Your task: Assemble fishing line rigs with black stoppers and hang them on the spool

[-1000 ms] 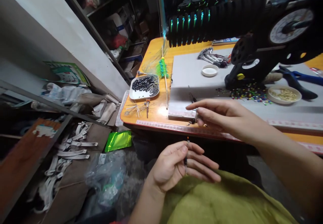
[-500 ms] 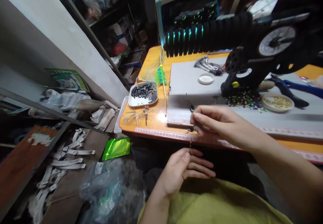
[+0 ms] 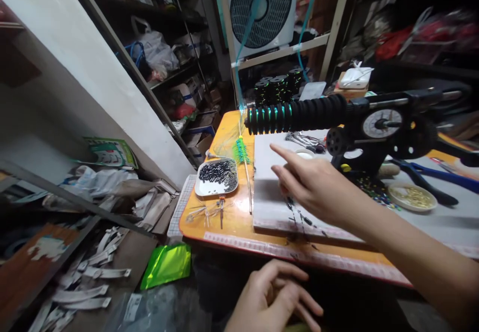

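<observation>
My right hand [image 3: 314,185] is over the grey board [image 3: 265,192], its fingers stretched out and apart with nothing visible in them. Below it, small dark beads and thin dark pieces [image 3: 307,220] lie on the board's front edge and run toward the table edge. My left hand [image 3: 275,297] is low in front of the table, fingers loosely bent and apart, with no held thing showing. Left of the board is a white tray [image 3: 200,188] of shiny black tube-like pieces and small grey ones. A green-bristled stick [image 3: 245,165] lies between tray and board.
A black machine with a ribbed roller [image 3: 299,115] and dial [image 3: 381,122] is mounted behind the board. Right of my right arm are loose coloured beads [image 3: 374,192], a dish of gold pieces [image 3: 411,197] and blue-handled pliers [image 3: 441,175]. A bright green packet [image 3: 166,266] lies at lower left.
My right hand has let go of a small dark piece and moved up with its fingers extended. My left hand has dropped lower and its fingers have bent. The view has tilted upward.
</observation>
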The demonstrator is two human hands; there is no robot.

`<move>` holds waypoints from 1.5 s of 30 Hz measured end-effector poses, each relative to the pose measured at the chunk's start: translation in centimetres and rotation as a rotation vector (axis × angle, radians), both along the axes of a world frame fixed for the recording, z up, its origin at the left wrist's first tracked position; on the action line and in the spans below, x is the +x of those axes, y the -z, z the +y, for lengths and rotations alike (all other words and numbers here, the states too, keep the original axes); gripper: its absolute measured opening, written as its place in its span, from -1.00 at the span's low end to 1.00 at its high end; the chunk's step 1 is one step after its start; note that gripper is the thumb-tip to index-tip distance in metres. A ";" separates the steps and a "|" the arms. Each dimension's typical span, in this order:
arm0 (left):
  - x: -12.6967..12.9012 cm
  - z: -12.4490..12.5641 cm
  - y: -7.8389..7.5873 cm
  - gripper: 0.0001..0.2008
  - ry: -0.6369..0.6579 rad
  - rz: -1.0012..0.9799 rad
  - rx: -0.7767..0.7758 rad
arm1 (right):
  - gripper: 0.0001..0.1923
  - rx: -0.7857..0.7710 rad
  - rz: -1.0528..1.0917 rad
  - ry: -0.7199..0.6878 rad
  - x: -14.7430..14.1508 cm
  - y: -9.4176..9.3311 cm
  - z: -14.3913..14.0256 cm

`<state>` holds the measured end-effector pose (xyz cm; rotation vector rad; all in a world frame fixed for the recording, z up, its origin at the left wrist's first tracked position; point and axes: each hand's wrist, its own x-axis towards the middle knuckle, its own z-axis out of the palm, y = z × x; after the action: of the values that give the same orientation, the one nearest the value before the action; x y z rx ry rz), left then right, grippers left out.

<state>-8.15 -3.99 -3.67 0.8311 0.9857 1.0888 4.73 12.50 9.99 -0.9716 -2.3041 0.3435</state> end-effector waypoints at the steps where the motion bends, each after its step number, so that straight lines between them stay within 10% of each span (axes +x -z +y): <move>1: -0.2 0.2 -0.5 -0.45 -0.020 0.002 0.013 | -0.47 -0.022 0.010 0.028 -0.6 -0.4 1.1; 11: -0.5 1.2 -2.9 -0.67 -0.150 -0.004 0.112 | -0.75 -0.152 0.171 0.048 -1.1 -2.3 3.9; 22: -2.0 5.2 -7.1 -0.92 -0.641 0.399 0.530 | -0.75 -0.460 0.206 -0.275 0.9 -3.0 0.6; 34: -0.3 8.5 -8.0 -0.88 -0.484 0.149 0.534 | -0.70 -0.635 0.092 -0.417 1.3 -2.8 0.4; 45: -2.3 7.8 -6.4 -0.72 -0.438 0.692 0.578 | -0.74 -0.681 0.077 -0.493 0.8 -3.2 0.6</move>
<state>-10.45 3.82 2.70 1.5779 1.5008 1.5396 5.48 13.12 13.22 -0.6359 -2.3653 1.4082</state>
